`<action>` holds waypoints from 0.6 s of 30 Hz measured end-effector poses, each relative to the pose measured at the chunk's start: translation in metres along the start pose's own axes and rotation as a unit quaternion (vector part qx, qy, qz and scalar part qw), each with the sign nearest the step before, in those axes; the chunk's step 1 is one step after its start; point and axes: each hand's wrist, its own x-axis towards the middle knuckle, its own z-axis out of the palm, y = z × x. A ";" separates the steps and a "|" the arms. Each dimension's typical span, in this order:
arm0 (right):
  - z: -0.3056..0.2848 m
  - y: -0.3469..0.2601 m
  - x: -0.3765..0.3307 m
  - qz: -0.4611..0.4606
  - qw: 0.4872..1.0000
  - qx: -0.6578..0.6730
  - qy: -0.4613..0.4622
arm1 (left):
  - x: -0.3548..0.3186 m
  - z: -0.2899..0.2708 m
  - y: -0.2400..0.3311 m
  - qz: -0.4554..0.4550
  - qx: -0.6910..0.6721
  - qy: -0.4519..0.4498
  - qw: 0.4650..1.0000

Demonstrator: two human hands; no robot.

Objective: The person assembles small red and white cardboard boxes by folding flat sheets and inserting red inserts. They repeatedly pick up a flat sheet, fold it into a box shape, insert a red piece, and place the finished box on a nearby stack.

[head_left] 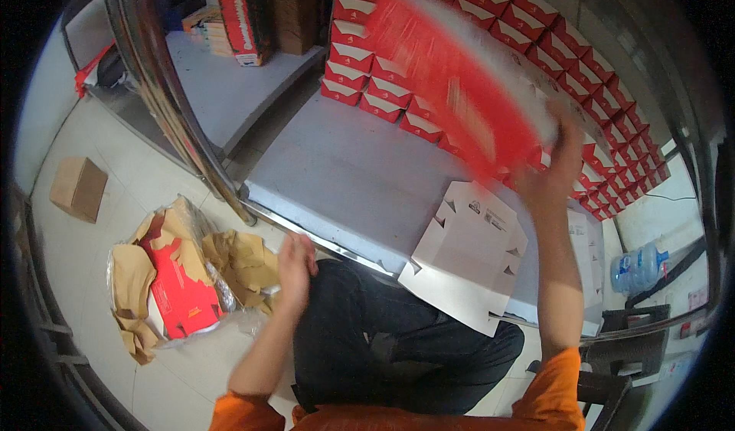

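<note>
My right hand [555,163] is raised over the grey platform, its fingers closed on the edge of a red and white cardboard box blank [459,79]. That blank is smeared by motion and covers part of the stacked boxes behind it. My left hand [296,269] hangs beside my left knee with its fingers curled in and nothing visible in them. A white, unfolded box blank [467,255] with notched flaps lies on the platform's near edge and reaches over my lap. To its right, partly behind my right forearm, shows another pale sheet [586,251].
Rows of red and white folded boxes [383,98] are stacked along the back of the grey platform [337,171]. On the floor at left lie torn brown paper with red blanks [184,285] and a small brown carton [79,189]. A blue water bottle [639,269] stands at right.
</note>
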 end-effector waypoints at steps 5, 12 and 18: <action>0.116 0.095 0.120 -0.017 0.978 -0.205 0.020 | -0.048 0.037 -0.041 0.362 0.460 -0.031 0.810; 0.188 0.127 0.156 -0.013 0.978 -0.191 -0.084 | -0.041 0.038 -0.043 0.346 0.518 -0.058 0.780; 0.144 0.087 0.084 -0.026 0.997 -0.069 0.014 | -0.040 0.041 -0.042 0.348 0.527 -0.050 0.774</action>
